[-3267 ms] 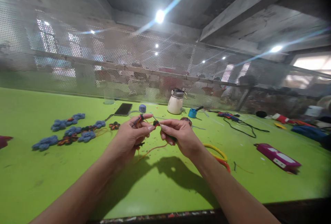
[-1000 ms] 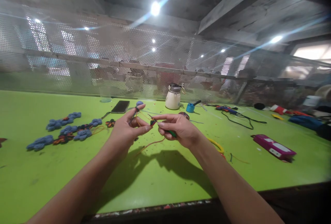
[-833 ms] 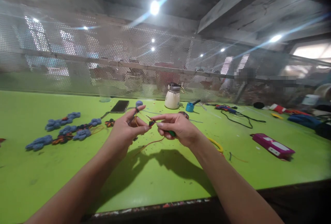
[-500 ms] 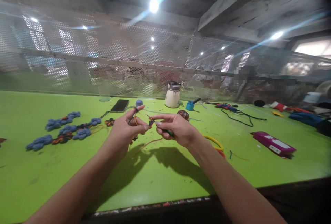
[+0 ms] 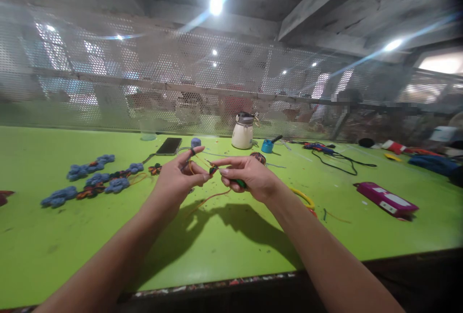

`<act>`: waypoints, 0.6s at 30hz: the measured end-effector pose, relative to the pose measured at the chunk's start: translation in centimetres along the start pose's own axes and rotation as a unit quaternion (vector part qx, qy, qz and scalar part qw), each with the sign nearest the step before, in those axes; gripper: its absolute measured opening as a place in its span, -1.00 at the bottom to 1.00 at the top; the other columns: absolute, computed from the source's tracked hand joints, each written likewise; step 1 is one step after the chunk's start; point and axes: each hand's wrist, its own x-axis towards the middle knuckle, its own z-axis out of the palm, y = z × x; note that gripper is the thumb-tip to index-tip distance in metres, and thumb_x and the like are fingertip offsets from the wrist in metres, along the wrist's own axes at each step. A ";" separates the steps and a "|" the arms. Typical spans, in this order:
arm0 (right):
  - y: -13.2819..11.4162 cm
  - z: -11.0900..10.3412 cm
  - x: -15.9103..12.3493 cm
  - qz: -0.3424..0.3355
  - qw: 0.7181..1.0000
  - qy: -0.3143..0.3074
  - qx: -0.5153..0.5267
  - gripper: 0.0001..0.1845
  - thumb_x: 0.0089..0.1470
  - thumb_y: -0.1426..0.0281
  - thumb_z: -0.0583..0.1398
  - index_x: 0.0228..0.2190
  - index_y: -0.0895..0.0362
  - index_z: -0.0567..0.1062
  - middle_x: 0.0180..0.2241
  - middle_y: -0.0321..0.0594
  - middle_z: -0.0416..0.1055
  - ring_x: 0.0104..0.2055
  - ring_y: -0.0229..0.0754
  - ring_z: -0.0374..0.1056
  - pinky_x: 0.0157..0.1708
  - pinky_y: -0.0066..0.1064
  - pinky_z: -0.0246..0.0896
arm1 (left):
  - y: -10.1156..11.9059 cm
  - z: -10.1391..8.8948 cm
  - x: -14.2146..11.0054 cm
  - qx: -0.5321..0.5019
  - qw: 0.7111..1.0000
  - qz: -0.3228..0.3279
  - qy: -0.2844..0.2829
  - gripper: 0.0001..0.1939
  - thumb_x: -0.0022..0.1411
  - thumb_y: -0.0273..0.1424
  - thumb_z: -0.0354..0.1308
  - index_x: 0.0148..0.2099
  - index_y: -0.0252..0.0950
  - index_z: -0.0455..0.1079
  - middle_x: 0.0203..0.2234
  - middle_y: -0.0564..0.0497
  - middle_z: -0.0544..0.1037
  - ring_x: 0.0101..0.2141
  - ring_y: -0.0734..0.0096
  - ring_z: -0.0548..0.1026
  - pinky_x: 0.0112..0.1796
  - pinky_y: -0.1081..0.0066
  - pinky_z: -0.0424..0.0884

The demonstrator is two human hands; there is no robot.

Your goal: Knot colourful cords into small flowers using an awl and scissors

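Both my hands are raised above the green table [image 5: 224, 245], fingertips almost touching. My left hand [image 5: 179, 180] pinches a small dark crocheted piece with orange yarn [image 5: 208, 199] wound over its index finger and trailing down to the table. My right hand [image 5: 248, 178] is closed round a crochet hook with a green handle [image 5: 239, 185], its tip at the small piece between the two hands.
Blue crocheted flowers [image 5: 90, 180] lie at the left. A phone [image 5: 169, 145], a cream jar [image 5: 243, 132] and a blue cup [image 5: 268, 146] stand at the back before a perforated metal screen. Yellow and red rings [image 5: 306, 199], a black cord [image 5: 338, 161] and a magenta case [image 5: 386, 199] lie at the right.
The hands stay together on the same small piece with only slight finger shifts. The view has drifted a little, and the hands sit slightly higher in the picture than before.
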 end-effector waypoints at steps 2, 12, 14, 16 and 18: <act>-0.1 0.1 -0.1 -0.007 1.000 0.005 -0.010 -0.64 -0.07 0.47 0.23 -0.15 0.21 0.53 -0.66 -0.34 0.32 -0.69 -0.45 0.08 -0.69 -0.55 -0.18 | -0.1 0.0 0.1 0.009 1.000 0.010 0.002 -0.27 -0.15 -0.50 0.28 0.14 -0.39 0.26 -0.65 0.13 0.44 -0.62 0.53 0.33 -0.59 0.51 0.16; 0.6 0.5 0.5 -0.038 0.996 0.040 -0.075 -0.67 -0.10 0.46 0.24 -0.21 0.24 0.56 -0.73 -0.37 0.30 -0.75 -0.45 0.02 -0.73 -0.53 -0.17 | -1.4 0.5 -0.4 0.269 0.944 0.193 0.013 -0.39 0.04 -0.54 0.09 0.19 -0.30 0.22 -0.58 0.11 0.45 -0.58 0.50 0.33 -0.46 0.47 0.28; 0.9 0.7 0.7 -0.027 0.997 0.055 -0.056 -0.66 -0.12 0.49 0.23 -0.21 0.27 0.55 -0.75 -0.37 0.29 -0.75 -0.44 0.04 -0.73 -0.53 -0.18 | -1.9 0.7 -0.8 0.354 0.897 0.264 0.019 -0.40 0.06 -0.58 0.03 0.19 -0.25 0.23 -0.54 0.08 0.48 -0.54 0.47 0.37 -0.42 0.44 0.29; 1.2 1.0 0.8 -0.019 0.997 0.069 -0.026 -0.63 -0.13 0.49 0.23 -0.20 0.28 0.54 -0.74 -0.38 0.29 -0.74 -0.43 0.07 -0.73 -0.54 -0.18 | -2.2 0.9 -1.0 0.419 0.849 0.321 0.030 -0.43 0.06 -0.60 0.00 0.15 -0.23 0.28 -0.46 0.01 0.52 -0.47 0.40 0.40 -0.40 0.41 0.28; 1.3 1.4 0.8 -0.020 0.996 0.083 0.014 -0.59 -0.14 0.47 0.24 -0.16 0.27 0.52 -0.72 -0.38 0.29 -0.73 -0.43 0.09 -0.73 -0.55 -0.19 | -2.2 1.0 -1.0 0.428 0.836 0.341 0.047 -0.46 0.07 -0.59 0.00 0.11 -0.21 0.34 -0.42 -0.01 0.54 -0.44 0.36 0.42 -0.38 0.38 0.27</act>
